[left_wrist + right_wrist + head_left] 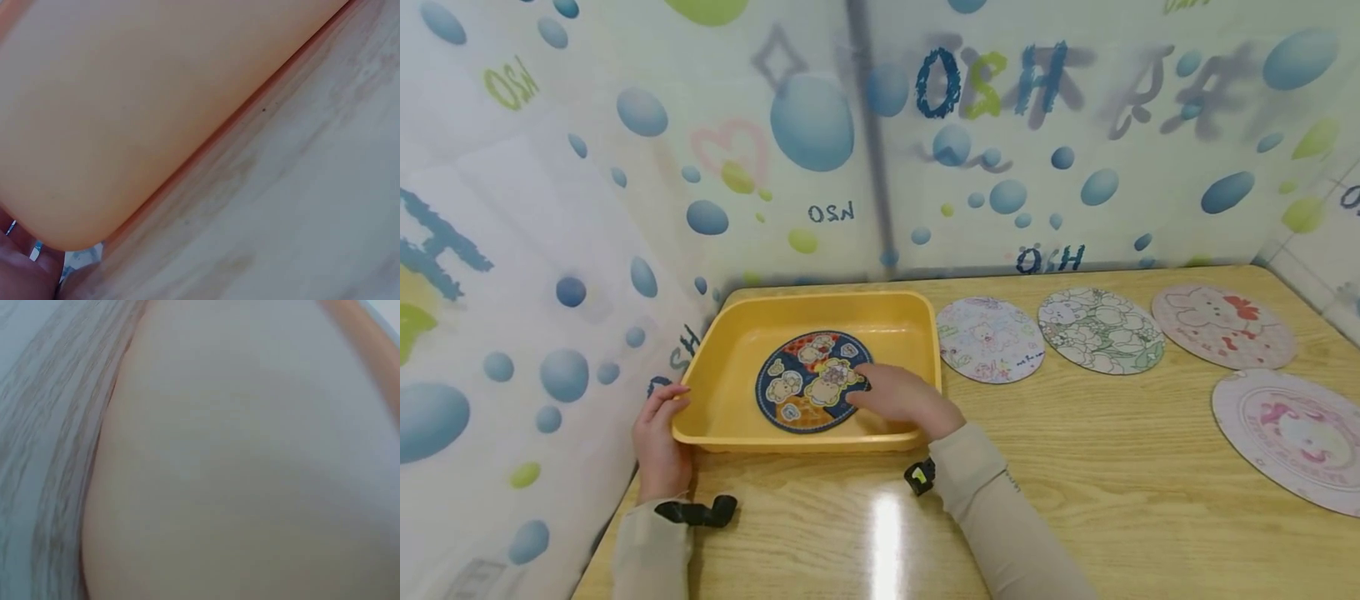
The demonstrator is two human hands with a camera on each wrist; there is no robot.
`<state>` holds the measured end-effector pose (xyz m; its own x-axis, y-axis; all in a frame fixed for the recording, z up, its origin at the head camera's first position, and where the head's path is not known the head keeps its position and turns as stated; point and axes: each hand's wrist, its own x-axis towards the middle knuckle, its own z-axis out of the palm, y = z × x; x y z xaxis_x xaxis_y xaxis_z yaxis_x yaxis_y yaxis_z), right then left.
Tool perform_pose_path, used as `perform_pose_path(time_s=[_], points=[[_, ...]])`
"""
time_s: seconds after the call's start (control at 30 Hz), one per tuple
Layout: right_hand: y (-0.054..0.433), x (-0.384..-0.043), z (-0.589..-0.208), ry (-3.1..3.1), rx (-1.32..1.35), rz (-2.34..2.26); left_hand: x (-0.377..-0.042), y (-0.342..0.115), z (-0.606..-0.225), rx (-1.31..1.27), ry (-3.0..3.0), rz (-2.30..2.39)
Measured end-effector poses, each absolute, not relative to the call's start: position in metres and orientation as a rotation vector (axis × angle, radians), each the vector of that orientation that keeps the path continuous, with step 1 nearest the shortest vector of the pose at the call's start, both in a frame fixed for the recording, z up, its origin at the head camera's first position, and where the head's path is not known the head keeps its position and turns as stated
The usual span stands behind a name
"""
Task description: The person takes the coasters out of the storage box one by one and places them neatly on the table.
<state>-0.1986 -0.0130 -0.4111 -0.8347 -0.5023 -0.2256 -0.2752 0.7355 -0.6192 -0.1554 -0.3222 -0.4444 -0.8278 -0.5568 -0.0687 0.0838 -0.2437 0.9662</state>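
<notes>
The dark blue disc [811, 383] lies inside the yellow tray [820, 443], its right side at the right hand [904, 396], whose fingers I cannot tell to be pinching or merely touching; the left hand [661, 437] holds the tray's left rim at the near end. A poor hold on that thin edge could let the disc slip, and a leftward push could shove the tray into the wall [572, 217].
</notes>
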Motion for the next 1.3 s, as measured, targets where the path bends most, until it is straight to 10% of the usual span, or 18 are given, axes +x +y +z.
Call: perform_pose_path(time_s=[0.7, 1.3], points=[[-0.0046, -0.2098, -0.4118, 1.684, -0.336, -1.957, -0.1612, -0.3192, -0.444, 0.538, -1.554, -2.157], [-0.0107, -0.2046, -0.4067, 1.593, -0.495, -1.779, -0.1575, -0.3247, -0.448, 0.467, -1.445, -2.204]])
